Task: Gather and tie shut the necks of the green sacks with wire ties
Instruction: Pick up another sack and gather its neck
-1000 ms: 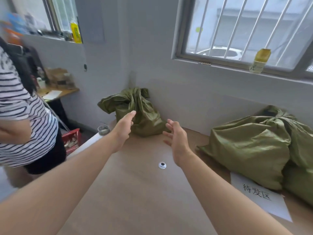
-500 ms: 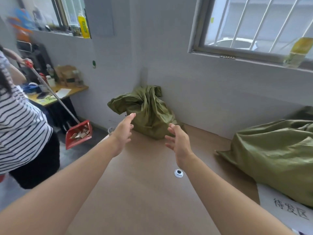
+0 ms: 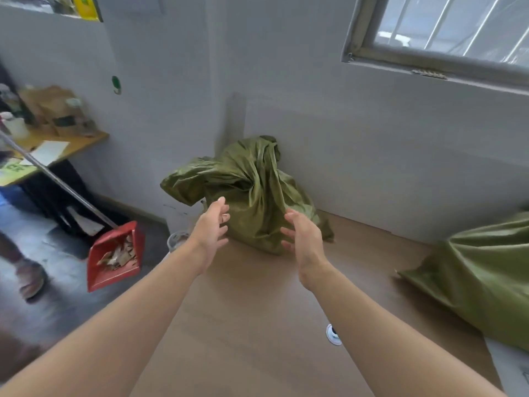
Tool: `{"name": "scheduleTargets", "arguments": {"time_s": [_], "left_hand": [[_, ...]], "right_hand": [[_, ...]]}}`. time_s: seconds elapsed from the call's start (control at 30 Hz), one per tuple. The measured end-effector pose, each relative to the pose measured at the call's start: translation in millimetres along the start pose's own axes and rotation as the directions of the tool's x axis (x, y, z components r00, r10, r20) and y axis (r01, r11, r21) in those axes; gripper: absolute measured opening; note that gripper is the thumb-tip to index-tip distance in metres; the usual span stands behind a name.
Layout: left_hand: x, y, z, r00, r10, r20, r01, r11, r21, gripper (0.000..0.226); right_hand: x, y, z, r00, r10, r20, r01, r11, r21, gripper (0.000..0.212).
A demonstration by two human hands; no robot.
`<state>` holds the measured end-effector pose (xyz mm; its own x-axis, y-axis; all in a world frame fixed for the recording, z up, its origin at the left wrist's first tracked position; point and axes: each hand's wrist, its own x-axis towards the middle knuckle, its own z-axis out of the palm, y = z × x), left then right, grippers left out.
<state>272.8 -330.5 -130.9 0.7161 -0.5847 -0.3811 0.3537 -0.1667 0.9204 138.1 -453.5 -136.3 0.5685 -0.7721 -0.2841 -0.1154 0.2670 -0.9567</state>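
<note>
A small green sack [image 3: 252, 193] stands upright in the wall corner at the far end of the brown table [image 3: 246, 325], its neck bunched and twisted at the top. My left hand [image 3: 211, 227] is open at the sack's left side, fingers spread, close to it or just touching. My right hand [image 3: 303, 239] is open at the sack's right side, palm facing in. A larger green sack [image 3: 483, 282] lies on the table at the right edge. No wire tie is visible in either hand.
A small white round object [image 3: 333, 336] lies on the table beside my right forearm. A red dustpan [image 3: 114, 253] with scraps hangs off the left on a long handle, held by another person whose shoe [image 3: 30, 279] shows. A cluttered desk [image 3: 51, 150] stands at the back left.
Both hands have reached forward and now flank the small sack. The view has shifted left and closer, so the large sack has slid to the right edge.
</note>
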Motion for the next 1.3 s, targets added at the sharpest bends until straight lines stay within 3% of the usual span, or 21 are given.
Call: {"name": "scheduleTargets", "arguments": {"time_s": [0.17,0.33,0.43,0.53,0.67,0.8,0.9,1.1,1.3], "left_hand": [[63,9,-13,1.0,0.0,-0.001,0.0,0.993,-0.117,0.066],[107,11,-9,0.998,0.026,-0.062,-0.043,0.956,-0.292,0.064],[132,15,-7,0.999,0.023,-0.039,-0.039,0.883,-0.468,0.059],[146,24,-2,1.0,0.011,-0.016,-0.018,0.848,-0.529,0.055],[140,35,12,0.994,0.047,0.094,0.002,0.885,-0.466,0.047],[123,36,22,0.99,0.032,0.137,0.023,0.923,-0.384,0.029],[108,39,27,0.989,0.056,0.133,-0.009,0.943,-0.333,0.035],[52,71,48,0.946,0.325,0.018,-0.313,0.923,-0.224,0.03],[-26,91,76,0.908,0.419,-0.011,-0.416,0.898,-0.144,0.022]], "right_hand": [[61,-21,26,0.998,-0.039,-0.055,0.039,0.999,0.002,0.039],[97,-28,37,0.997,-0.076,0.03,0.078,0.994,-0.077,0.044],[120,-28,38,0.995,-0.056,0.08,0.069,0.981,-0.18,0.063],[139,-32,42,0.997,0.017,0.076,0.003,0.965,-0.261,0.083],[144,-23,49,0.994,-0.01,0.106,0.042,0.951,-0.306,0.087],[130,-13,42,0.991,-0.044,0.128,0.071,0.975,-0.211,0.038],[111,-14,33,0.99,-0.11,0.084,0.12,0.983,-0.137,0.021],[68,-53,4,0.977,-0.187,-0.101,0.183,0.982,-0.055,0.028],[-1,-96,-47,0.955,-0.237,-0.179,0.236,0.971,-0.027,0.033]]}}
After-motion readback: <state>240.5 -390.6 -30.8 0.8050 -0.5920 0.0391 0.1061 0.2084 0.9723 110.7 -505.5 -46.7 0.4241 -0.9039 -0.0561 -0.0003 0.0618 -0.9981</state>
